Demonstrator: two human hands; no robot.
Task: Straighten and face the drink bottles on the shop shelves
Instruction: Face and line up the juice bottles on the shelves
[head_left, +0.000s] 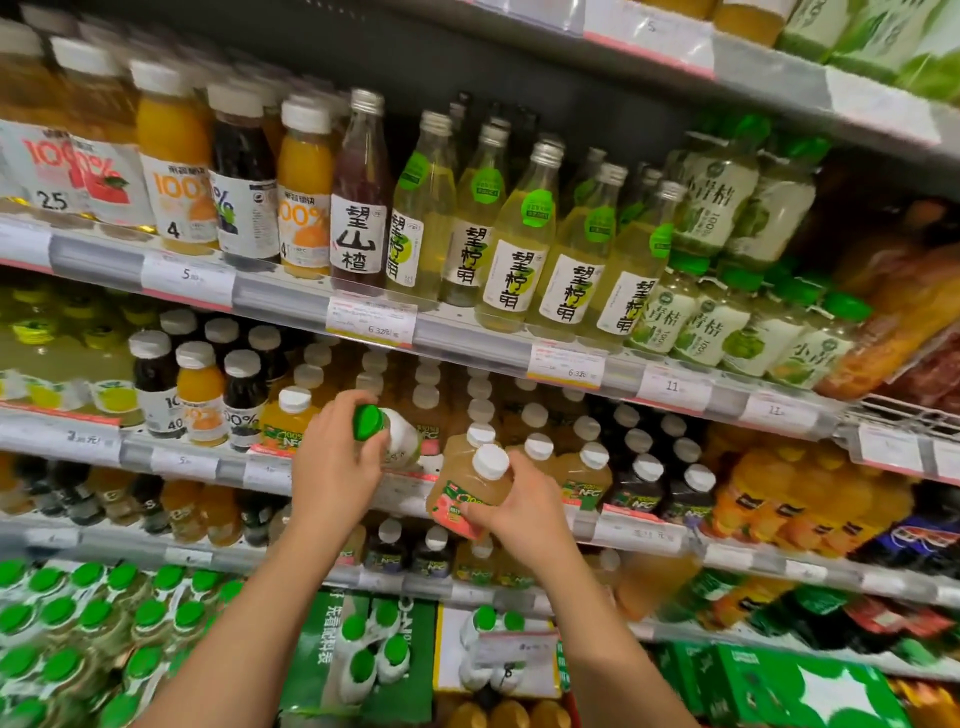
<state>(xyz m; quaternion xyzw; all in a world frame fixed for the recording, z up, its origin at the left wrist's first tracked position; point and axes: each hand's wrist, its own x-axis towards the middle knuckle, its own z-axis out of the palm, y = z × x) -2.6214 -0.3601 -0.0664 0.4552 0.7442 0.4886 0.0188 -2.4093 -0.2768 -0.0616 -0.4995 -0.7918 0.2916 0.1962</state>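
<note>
My left hand (337, 457) grips a pale bottle with a green cap (402, 439), tilted with its cap toward me, in front of the third shelf down. My right hand (519, 506) holds a peach-coloured juice bottle with a white cap (475, 486) by its lower body, tilted at the shelf's front edge. Behind them stand rows of white-capped juice bottles (535, 447). The shelf above carries glass bottles of yellow lemon drink (514, 254) with white labels facing out.
A shelf rail with price tags (371, 319) runs above my hands. Orange and dark juice bottles (200, 395) stand to the left, dark NFC bottles (644, 486) to the right. Green-capped bottles (88, 623) and green cartons (779, 686) fill the bottom shelves.
</note>
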